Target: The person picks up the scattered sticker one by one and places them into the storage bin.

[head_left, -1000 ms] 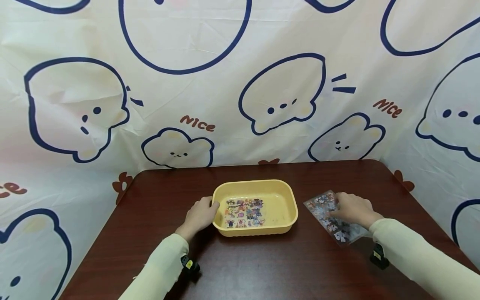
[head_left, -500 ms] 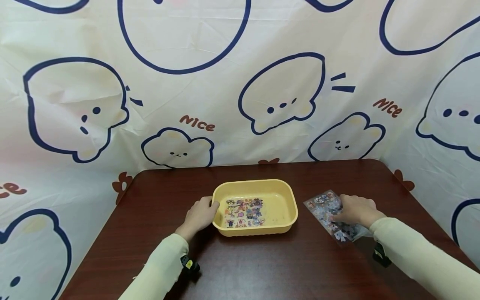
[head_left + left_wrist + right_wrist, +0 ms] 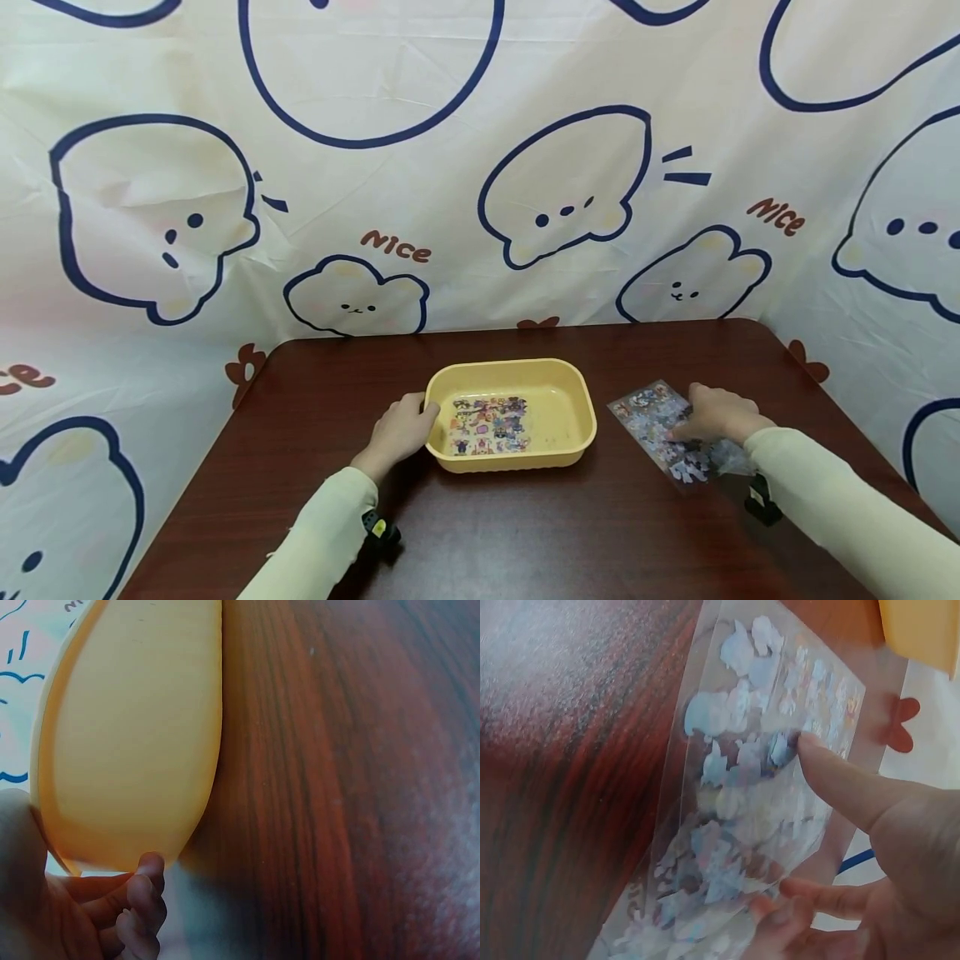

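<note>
A yellow plastic basin (image 3: 555, 458) stands mid-table, with a sheet of colourful cartoon stickers (image 3: 489, 425) lying on its bottom. My left hand (image 3: 401, 429) grips the basin's left end, thumb over the rim and fingers curled at the outer wall (image 3: 135, 750). To the right of the basin lies a clear sticker packet (image 3: 652, 417), filled with small cartoon stickers. My right hand (image 3: 720, 414) pinches its right side. In the right wrist view the thumb presses on the sticker packet (image 3: 735, 772) while curled fingers sit at its lower edge, where the plastic is crumpled.
The dark brown wooden table (image 3: 555, 542) reaches back to a cream cloth backdrop (image 3: 450, 200) with blue cartoon outlines. A black wrist camera (image 3: 381, 531) is strapped under the left sleeve, and another camera (image 3: 762, 502) under the right.
My right hand has shifted slightly to the right over the sticker packet, uncovering more stickers. Clear plastic now bunches near the right wrist. The left hand and basin stay put.
</note>
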Available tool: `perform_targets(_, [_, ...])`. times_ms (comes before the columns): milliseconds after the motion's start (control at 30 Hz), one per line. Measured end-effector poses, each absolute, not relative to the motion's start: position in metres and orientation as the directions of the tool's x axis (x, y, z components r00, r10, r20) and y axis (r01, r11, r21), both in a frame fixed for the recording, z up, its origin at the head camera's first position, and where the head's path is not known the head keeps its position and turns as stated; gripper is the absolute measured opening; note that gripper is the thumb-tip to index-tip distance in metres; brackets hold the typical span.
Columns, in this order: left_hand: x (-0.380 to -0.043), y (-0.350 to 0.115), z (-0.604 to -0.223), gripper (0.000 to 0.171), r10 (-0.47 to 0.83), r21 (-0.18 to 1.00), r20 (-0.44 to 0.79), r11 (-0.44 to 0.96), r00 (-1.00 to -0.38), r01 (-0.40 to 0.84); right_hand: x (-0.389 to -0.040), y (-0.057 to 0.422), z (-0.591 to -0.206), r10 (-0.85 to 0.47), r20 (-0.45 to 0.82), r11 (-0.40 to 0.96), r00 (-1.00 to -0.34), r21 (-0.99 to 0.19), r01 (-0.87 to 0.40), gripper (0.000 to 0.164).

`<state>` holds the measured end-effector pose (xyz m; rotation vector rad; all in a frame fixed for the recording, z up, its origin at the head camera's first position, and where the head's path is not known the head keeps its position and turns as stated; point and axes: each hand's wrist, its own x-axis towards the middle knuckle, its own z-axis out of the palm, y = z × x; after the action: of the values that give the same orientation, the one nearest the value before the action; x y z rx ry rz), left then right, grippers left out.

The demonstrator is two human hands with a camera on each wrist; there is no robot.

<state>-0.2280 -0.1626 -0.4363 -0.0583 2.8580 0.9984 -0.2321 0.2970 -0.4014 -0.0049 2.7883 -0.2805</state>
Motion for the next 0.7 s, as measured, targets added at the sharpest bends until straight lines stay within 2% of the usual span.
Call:
perform_targets(133, [-0.228, -0.162, -0.436, 0.035, 0.006, 0.619, -0.119, 0.783, -0.993, -0.069, -0.233, 0.303, -0.402, -0.031, -0.335, 0.97, -0.942, -0.238, 0.053, 0.073])
perform_targets(400, [-0.228, -0.162, -0.436, 0.036, 0.005, 0.613, -0.123, 0.787, -0.992, -0.072, -0.235, 0.312, -0.405, 0.0, -0.315, 0.957, -0.949, -0.276, 0.092, 0.046])
perform_targets(700, [-0.227, -0.162, -0.435, 0.035, -0.002, 0.614, -0.126, 0.786, -0.992, -0.079, -0.232, 0.314, -0.408, 0.026, -0.286, 0.945, -0.958, -0.306, 0.117, 0.045])
